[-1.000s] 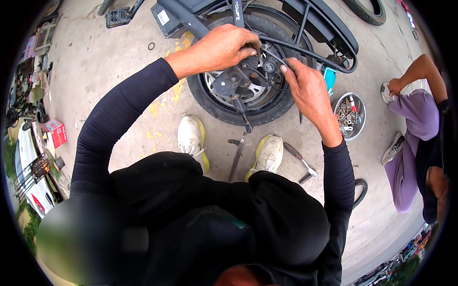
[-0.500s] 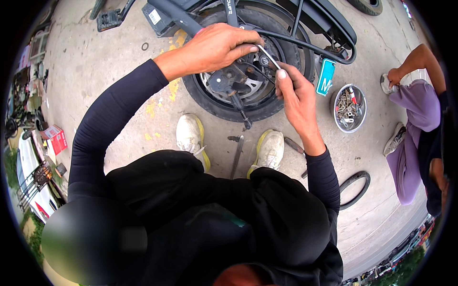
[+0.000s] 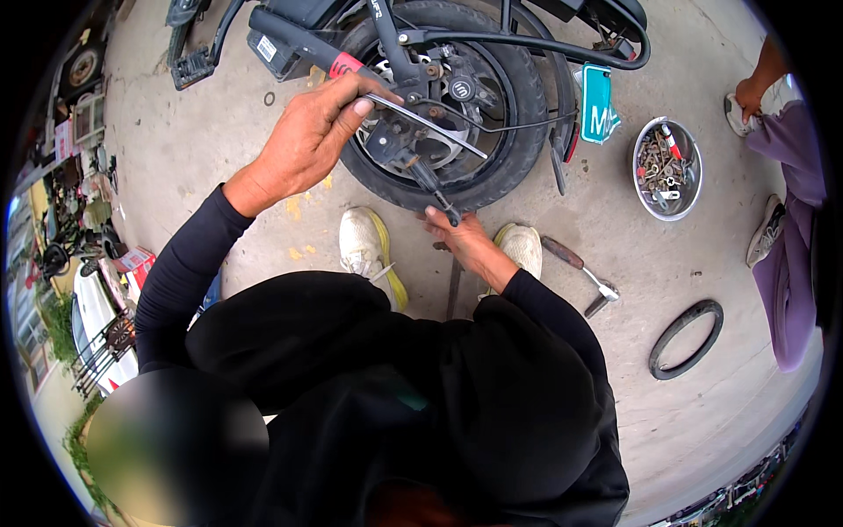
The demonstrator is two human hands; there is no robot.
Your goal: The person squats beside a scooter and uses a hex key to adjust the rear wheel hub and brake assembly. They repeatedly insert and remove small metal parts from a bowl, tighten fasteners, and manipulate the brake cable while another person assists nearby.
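My left hand (image 3: 307,132) is closed round one end of a slim silver metal bar (image 3: 426,126). The bar slants across the brake-disc side of a wheel with a black tyre (image 3: 518,132), which lies under a dark bike frame. Low by the wheel's near edge is my right hand (image 3: 470,244), its fingers apart and nothing seen in them. It is beside the tip of a black kickstand (image 3: 430,183), which partly overlaps its fingers. Just below, a dark flat bar (image 3: 454,285) on the ground is partly hidden by that hand.
A metal bowl of bolts and small parts (image 3: 666,171) stands right of a teal plate (image 3: 596,104). A ratchet-like tool with a worn handle (image 3: 566,255) and a black rubber ring (image 3: 687,340) lie on the concrete. Another person's purple-trousered leg (image 3: 790,237) is at far right.
My right hand has let go of the silver bar and moved down towards the ground by the kickstand. My left hand has shifted left and down, still holding the bar. The view has shifted slightly.
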